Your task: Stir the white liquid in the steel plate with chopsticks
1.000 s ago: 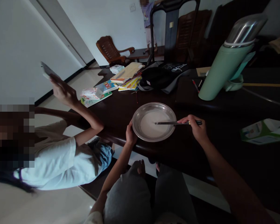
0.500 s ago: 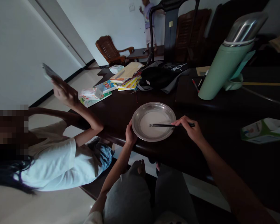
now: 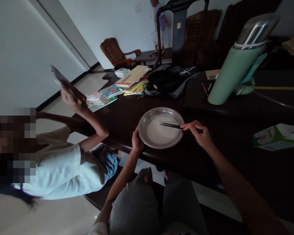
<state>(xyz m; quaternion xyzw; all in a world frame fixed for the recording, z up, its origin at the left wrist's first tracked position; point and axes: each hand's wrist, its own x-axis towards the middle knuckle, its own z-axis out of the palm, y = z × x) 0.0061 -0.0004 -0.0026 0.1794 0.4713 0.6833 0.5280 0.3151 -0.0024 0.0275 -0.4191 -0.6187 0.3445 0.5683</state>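
A round metal bowl (image 3: 142,132) stands near the front edge of the dark table, with a whitish liquid (image 3: 159,133) in it. My left hand (image 3: 137,140) grips its left rim, the thumb up along the side and the other fingers hidden beneath. In my right hand (image 3: 198,132), at the bowl's right side, is a pair of dark chopsticks (image 3: 172,125). They reach over the rim, and their tips are at the upper middle of the liquid. Whether the tips dip into it I cannot tell.
Left of me sits a person in a white shirt (image 3: 61,169), holding up a phone (image 3: 57,75). Books (image 3: 132,81), a tissue box (image 3: 97,98) and a black bag (image 3: 166,80) lie beyond the bowl. A green thermos (image 3: 235,71) and a carton (image 3: 276,137) stand rightward.
The chopstick tips have swung away from me and slightly right across the bowl. My left hand and the bowl stay put. The seated person's phone has shifted right.
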